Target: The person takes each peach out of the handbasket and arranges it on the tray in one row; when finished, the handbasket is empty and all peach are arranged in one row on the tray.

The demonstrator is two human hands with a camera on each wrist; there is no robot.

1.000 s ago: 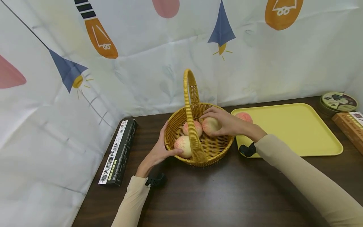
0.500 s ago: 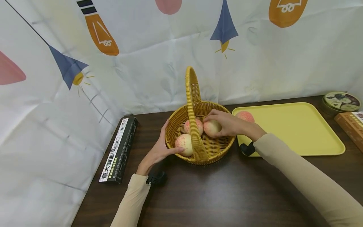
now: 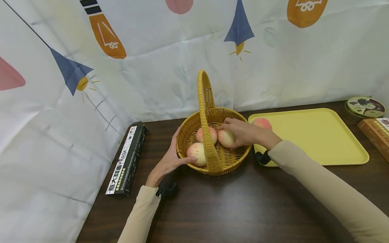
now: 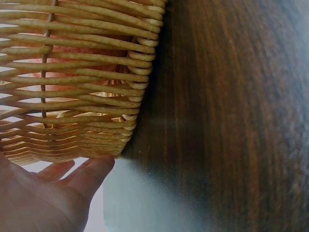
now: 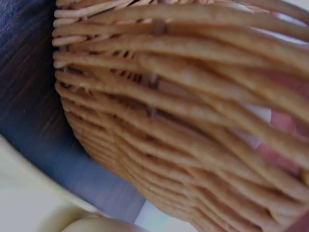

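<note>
A yellow wicker basket (image 3: 215, 165) with a tall arched handle stands on the dark wooden table. My left hand (image 3: 170, 158) grips its left side, thumb over the front rim and fingers along the outer wall; the left wrist view shows these fingers under the weave (image 4: 77, 92). Inside the basket, my right hand (image 3: 240, 131) holds a pale, pink-speckled peach (image 3: 226, 138), fingers at its back and thumb at its front. Two more peaches lie in there: a pinkish one (image 3: 212, 134) behind the handle and a paler one (image 3: 196, 153) near my left thumb. The basket wall (image 5: 169, 111) mostly fills the right wrist view.
A yellow tray (image 3: 313, 138) lies right of the basket, a pink peach (image 3: 262, 123) at its left end beyond my right wrist. A black pasta box (image 3: 127, 160) is at left. A round tin (image 3: 364, 107) and an orange-brown box (image 3: 375, 133) sit at far right.
My right hand and its peach have come slightly lower and toward the front inside the basket. The left hand keeps its grip; the head view has shifted a little.
</note>
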